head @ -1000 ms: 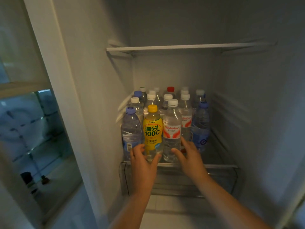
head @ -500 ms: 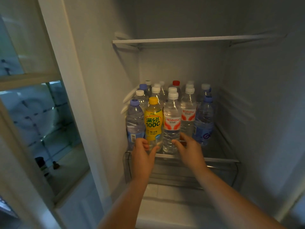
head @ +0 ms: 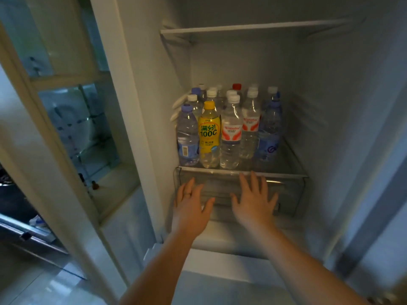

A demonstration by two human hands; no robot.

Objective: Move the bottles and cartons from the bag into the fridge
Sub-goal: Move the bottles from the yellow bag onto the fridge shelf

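Note:
Several bottles stand upright on the glass shelf (head: 293, 170) of the open fridge. In the front row are a blue-capped water bottle (head: 187, 137), a yellow 100C bottle (head: 209, 137), a clear bottle with a red and white label (head: 230, 139) and a blue bottle (head: 269, 137). More white-capped bottles and one red-capped bottle (head: 237, 86) stand behind. My left hand (head: 191, 205) and my right hand (head: 255, 201) hover below the shelf edge with fingers spread, holding nothing, in front of the clear drawer (head: 293, 194). No bag or carton shows.
An upper shelf (head: 253, 27) spans the fridge above the bottles. The fridge's white side wall (head: 136, 106) stands to the left, with a glass-fronted cabinet (head: 83, 128) beyond it. The shelf's right part beside the blue bottle is bare.
Both hands let go of the yellow bottle and the red-labelled bottle and drew back and down below the shelf edge, fingers now spread.

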